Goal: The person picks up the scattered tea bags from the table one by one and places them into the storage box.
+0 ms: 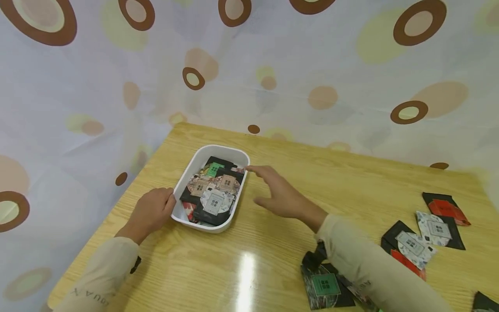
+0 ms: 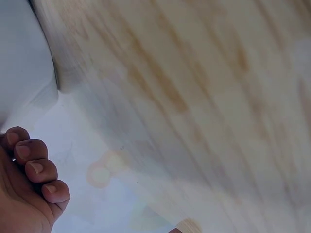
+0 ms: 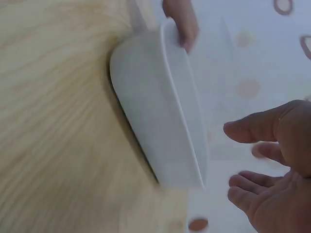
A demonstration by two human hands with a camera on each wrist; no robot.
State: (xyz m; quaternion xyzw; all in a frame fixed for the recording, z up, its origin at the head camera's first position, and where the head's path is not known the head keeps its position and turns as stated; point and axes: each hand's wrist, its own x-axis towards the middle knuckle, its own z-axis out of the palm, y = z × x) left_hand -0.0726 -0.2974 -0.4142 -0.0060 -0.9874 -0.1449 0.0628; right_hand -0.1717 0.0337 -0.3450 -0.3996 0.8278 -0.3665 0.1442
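Note:
A white plastic bin sits at the left part of the table, holding several flat black packets with patterned fronts and square labels. My left hand grips the bin's left rim, thumb at the edge. The left wrist view shows that hand's fingers curled beside the bin's outer wall. My right hand is at the bin's far right corner, fingers extended and thumb apart, holding nothing. In the right wrist view, its spread fingers are just beyond the bin's rim.
More packets lie on the wooden table: a green-labelled one under my right forearm, and overlapping ones at the right. Another dark packet is cut off at the lower right corner. A patterned cloth hangs behind the table.

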